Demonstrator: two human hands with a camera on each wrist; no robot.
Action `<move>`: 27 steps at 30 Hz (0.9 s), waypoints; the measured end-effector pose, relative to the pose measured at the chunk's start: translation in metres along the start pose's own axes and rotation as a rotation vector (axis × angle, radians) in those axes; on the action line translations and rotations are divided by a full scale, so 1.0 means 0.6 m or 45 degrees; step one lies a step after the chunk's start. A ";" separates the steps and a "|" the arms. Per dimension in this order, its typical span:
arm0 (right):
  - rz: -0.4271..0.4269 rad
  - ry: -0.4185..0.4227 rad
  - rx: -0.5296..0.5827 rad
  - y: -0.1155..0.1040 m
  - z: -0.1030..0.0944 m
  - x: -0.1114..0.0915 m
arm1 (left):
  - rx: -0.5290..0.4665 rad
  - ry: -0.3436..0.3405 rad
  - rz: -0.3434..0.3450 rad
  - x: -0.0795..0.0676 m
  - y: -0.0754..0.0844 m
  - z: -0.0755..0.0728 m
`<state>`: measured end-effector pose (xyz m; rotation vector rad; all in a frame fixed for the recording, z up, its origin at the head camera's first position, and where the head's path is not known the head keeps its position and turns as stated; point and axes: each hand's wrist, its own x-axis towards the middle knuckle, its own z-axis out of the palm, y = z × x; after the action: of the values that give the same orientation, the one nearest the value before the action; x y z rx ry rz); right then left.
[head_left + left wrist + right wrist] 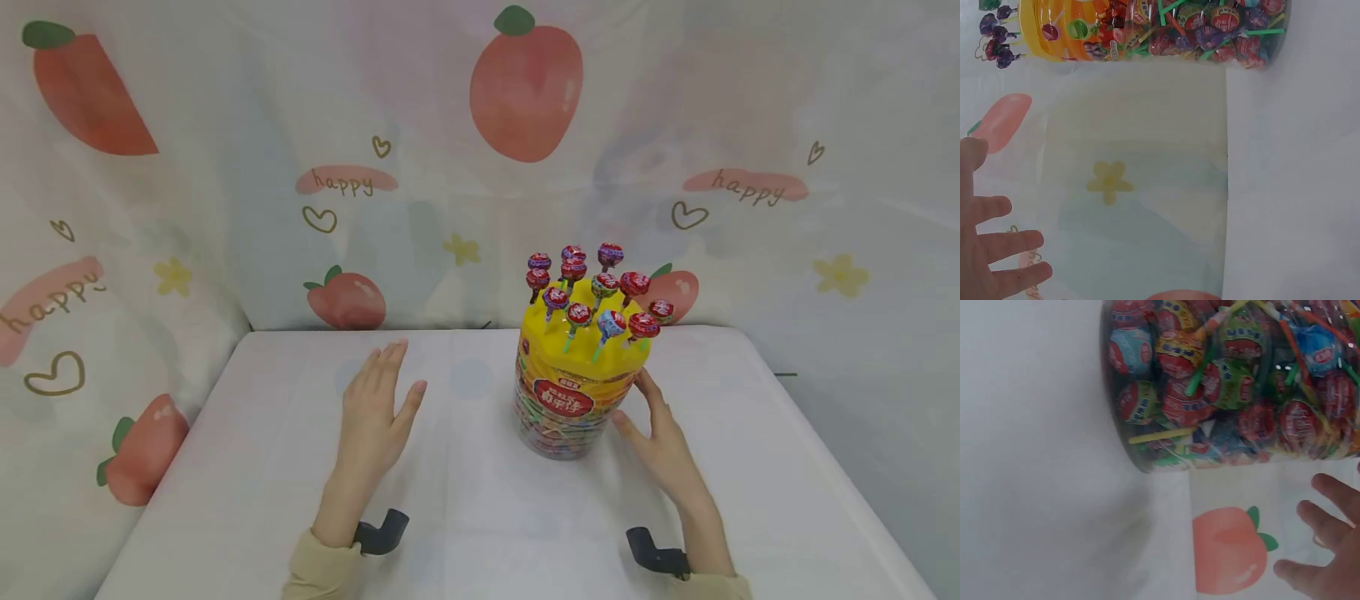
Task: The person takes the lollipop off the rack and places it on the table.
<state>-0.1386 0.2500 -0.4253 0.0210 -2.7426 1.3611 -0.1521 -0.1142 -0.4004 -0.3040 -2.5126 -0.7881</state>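
Note:
A clear round jar (562,429) packed with wrapped lollipops stands on the table, right of centre. Several lollipops (578,315) stick up from its yellow lid (542,340). My right hand (663,446) is at the jar's right side, thumb and forefinger spread beside the wall and overlapping its edge in the head view. In the right wrist view, the fingers (1325,525) are loosely spread below the jar's outline. My left hand (373,417) hovers well left of the jar, fingers extended and thumb apart, holding nothing.
A white-covered table (465,500) stretches below both hands. Behind it hangs a pale cloth (435,92) printed with peaches, hearts and flowers. A black wrist mount (382,533) is on the left wrist, another black mount (654,554) on the right.

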 end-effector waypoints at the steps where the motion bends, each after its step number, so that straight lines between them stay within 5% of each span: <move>1: 0.010 0.008 0.020 0.000 0.001 0.001 | -0.033 0.033 0.022 0.001 0.002 0.002; 14: -0.120 0.136 0.214 0.022 0.030 0.004 | -0.382 0.224 0.050 -0.002 0.045 0.040; 27: -0.175 0.174 0.324 0.024 0.042 0.007 | -0.797 0.355 0.150 0.042 0.107 0.063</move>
<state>-0.1448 0.2386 -0.4515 0.1238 -2.3946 1.5973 -0.1659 -0.0387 -0.3843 -0.5025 -1.9195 -1.4455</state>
